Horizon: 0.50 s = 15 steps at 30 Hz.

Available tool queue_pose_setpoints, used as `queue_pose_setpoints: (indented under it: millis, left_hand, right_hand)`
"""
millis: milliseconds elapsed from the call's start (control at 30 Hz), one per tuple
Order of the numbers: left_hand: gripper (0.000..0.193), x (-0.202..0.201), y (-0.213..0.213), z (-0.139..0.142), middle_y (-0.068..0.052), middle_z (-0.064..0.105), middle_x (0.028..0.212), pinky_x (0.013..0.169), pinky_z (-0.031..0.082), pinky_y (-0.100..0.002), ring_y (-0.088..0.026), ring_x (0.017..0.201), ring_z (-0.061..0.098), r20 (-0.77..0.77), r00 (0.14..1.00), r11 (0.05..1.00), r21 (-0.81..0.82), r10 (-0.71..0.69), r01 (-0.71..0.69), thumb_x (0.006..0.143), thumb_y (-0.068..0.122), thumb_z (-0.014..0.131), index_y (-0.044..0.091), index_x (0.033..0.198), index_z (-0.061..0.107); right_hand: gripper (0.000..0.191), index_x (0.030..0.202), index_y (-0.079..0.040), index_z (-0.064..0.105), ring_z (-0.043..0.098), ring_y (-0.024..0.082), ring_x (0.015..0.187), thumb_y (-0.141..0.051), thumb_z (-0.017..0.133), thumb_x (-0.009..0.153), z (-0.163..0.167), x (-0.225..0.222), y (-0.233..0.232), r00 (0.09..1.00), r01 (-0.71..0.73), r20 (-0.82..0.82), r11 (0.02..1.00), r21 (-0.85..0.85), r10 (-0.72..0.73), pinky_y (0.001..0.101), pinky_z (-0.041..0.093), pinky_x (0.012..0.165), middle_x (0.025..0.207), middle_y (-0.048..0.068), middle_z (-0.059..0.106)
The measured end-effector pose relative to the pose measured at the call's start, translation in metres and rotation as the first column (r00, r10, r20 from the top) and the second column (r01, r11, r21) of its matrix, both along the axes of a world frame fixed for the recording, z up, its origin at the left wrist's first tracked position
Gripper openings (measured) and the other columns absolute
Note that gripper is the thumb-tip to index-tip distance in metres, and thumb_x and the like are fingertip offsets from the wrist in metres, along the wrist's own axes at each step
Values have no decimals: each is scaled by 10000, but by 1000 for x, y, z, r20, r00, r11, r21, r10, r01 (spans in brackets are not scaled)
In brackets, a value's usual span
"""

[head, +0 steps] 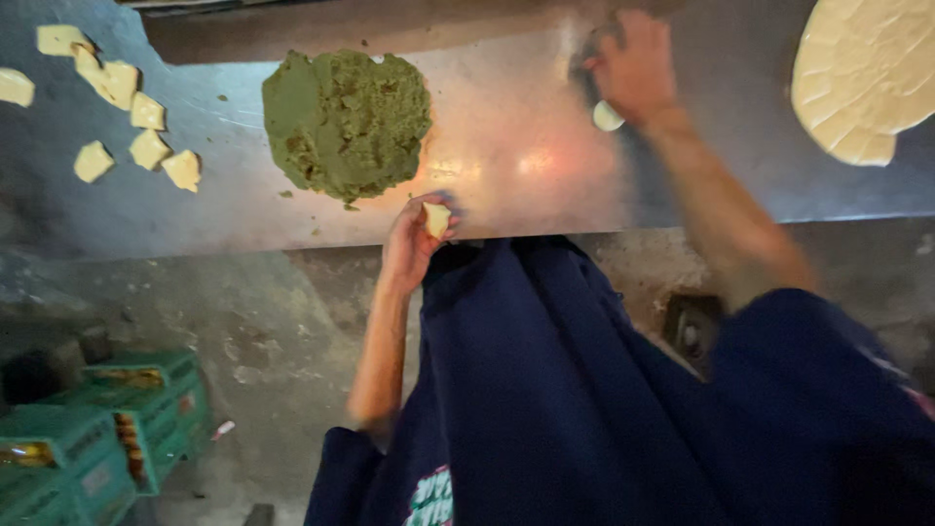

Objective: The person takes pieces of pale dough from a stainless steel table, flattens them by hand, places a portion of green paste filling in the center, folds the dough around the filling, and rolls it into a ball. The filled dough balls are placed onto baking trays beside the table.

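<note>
From my remote seat I start at the far left, where two green crates (97,438) sit on the floor below the counter; I can't make out what they hold. Up on the steel counter (506,185), a scatter of cut dough pieces (117,107) lies already portioned, and just right of them a green filling mound (346,125) looks largely unused. My left hand (414,242) hovers at the counter's near edge, fingers curled around one small dough piece (437,218). Further right, my right hand (635,68) is blurred, fingers bent down on the steel beside a small pale lump (607,116); I can't tell if it grips anything. A rolled-out flatbread (865,73) lies finished at far right, so most pieces remain unworked, I judge.
</note>
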State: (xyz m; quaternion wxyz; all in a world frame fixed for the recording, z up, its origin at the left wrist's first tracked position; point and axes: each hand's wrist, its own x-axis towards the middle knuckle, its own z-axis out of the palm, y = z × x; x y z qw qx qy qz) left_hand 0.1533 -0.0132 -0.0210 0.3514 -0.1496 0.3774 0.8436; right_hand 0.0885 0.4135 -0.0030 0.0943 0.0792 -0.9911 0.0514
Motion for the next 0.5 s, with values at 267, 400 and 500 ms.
queue_pose_setpoints:
  millis: [267,400,500]
  left_hand:
    - [308,-3,-14,8,-107,694,1144,916,618,-409,-211,1032,716,28,993,991,-68,115,-113,1014,235,597,58,1266,589]
    - [325,-13,-39,9,-109,706,1161,909,596,-366,-199,1026,708,-37,996,985,-150,80,-84,1039,166,611,7,1322,617]
    - [290,-27,-54,11,-116,702,1147,882,569,-360,-209,1031,687,-61,998,972,-230,29,-42,1026,81,652,-17,1293,599]
  right_hand:
    - [374,1385,-10,605,447,478,1419,-231,554,1087,-26,26,18,958,-102,191,876,-471,215,527,355,1184,1498,299,509]
    - [411,1335,-51,641,573,423,1275,-73,592,927,1,54,3,917,71,385,904,-421,107,478,450,1064,1386,222,621]
    - [358,1291,-55,663,616,422,1189,-4,579,946,30,27,-35,924,67,376,937,-343,71,483,488,1006,1257,217,652]
